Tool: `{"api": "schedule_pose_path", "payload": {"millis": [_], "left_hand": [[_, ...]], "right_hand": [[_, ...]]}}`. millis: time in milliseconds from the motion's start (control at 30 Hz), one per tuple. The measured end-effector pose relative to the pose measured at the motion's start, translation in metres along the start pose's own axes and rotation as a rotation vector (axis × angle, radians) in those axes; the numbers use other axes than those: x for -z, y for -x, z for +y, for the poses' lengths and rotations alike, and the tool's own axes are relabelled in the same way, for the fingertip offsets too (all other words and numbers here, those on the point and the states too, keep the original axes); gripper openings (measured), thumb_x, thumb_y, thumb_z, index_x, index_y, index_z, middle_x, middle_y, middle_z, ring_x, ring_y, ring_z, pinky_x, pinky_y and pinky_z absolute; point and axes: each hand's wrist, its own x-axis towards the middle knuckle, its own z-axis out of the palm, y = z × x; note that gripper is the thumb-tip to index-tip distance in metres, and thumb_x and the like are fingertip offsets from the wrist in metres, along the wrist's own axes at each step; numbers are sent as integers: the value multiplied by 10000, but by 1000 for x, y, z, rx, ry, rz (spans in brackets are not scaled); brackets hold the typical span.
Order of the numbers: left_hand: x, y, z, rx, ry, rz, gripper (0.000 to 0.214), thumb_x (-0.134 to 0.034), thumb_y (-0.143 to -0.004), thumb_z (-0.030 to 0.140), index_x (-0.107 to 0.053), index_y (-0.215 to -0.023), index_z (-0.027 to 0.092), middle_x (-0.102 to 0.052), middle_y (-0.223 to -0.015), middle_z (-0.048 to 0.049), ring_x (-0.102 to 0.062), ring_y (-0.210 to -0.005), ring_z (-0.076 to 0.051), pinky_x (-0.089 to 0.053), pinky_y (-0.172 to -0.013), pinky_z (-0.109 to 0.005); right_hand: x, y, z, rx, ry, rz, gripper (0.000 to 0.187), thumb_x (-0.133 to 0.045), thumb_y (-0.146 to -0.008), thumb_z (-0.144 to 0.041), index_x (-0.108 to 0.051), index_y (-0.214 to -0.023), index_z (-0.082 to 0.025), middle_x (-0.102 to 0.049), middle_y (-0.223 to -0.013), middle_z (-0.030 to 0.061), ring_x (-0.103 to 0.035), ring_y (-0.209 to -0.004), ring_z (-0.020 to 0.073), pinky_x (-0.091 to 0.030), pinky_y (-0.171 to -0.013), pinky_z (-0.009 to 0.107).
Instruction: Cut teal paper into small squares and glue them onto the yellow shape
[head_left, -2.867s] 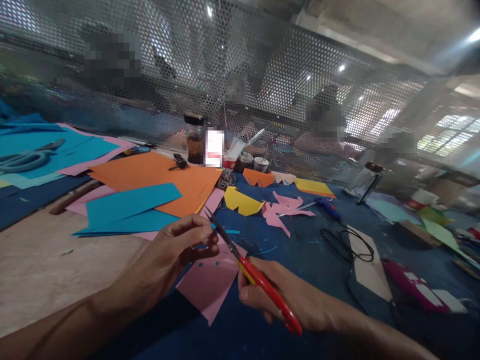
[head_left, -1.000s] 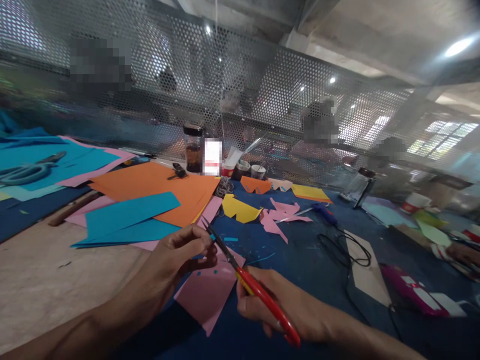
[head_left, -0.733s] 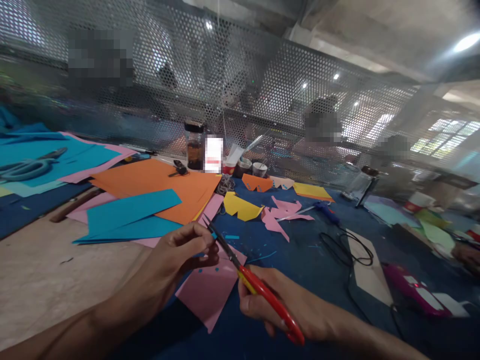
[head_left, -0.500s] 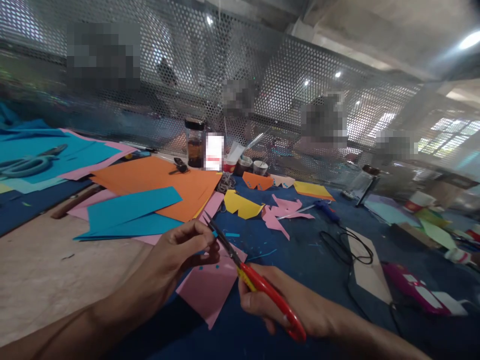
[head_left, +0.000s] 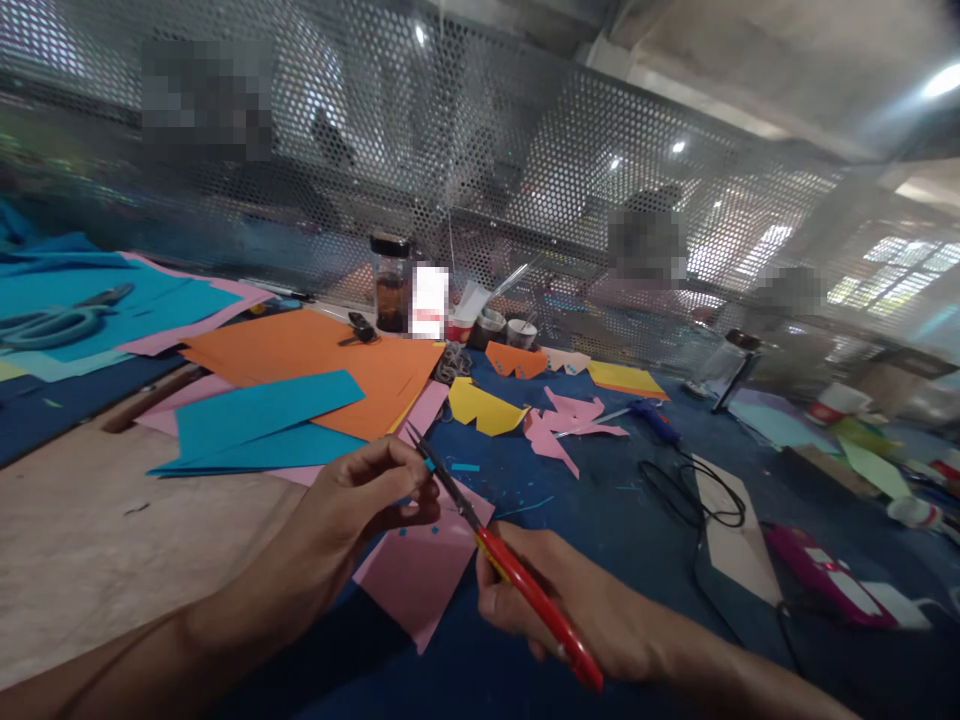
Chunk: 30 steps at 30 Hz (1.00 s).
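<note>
My left hand [head_left: 386, 490] is closed in a pinch on a tiny strip of blue paper [head_left: 429, 465], whose end shows at the fingertips. My right hand [head_left: 555, 590] grips the red handles of a pair of scissors [head_left: 525, 575]. Their dark blades point up and left, nearly closed, right beside the blue strip. Beneath the hands lies a pink sheet of paper [head_left: 416, 580] with little blue squares on it. A short blue paper scrap [head_left: 465, 467] and thin blue trimmings rest on the blue table just past the blades.
Left are blue folded paper [head_left: 262, 415], orange sheets [head_left: 300, 350] and teal scissors [head_left: 64, 318]. Ahead stand a dark-lidded jar [head_left: 390, 285] and small cups [head_left: 521, 333]. A yellow cut piece [head_left: 487, 408], a pink pinwheel [head_left: 562, 425] and a corded glue gun [head_left: 656, 420] lie to the right.
The scissors' handles have been squeezed closer together and the blades have closed further beside the blue strip. My left hand has hardly moved.
</note>
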Motion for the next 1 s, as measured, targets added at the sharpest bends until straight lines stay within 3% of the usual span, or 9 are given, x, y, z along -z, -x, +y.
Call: {"api": "schedule_pose_path", "payload": {"millis": [300,700,1000], "left_hand": [[-1,1,3,0,10,15,196,-817,-824,316,-698,-709,210,-681,-754,2,-643,-695,-136,-578,-729,-268],[-3,0,4,-3,20,38,196,-818,-801,303,-701,-676,207,-683,-735,2,-663,-702,-147,-586,-705,-265],[-4,1,9,-4,21,48,225,-824,-800,301,-680,-663,196,-641,-724,4,-631,-707,-144,-582,-704,-262]], "right_hand": [[-1,0,4,7,2,-15,159,-587,-945,-286,-478,-885,-187,-512,-760,-53,-463,-588,62,-389,-525,187],[-2,0,1,-2,-6,-6,104,-573,-914,-185,-477,-874,-190,-492,-733,-61,-431,-585,65,-356,-528,197],[-2,1,-4,-75,61,26,106,-588,-915,-203,-485,-894,-192,-502,-714,-69,-459,-579,69,-365,-515,185]]}}
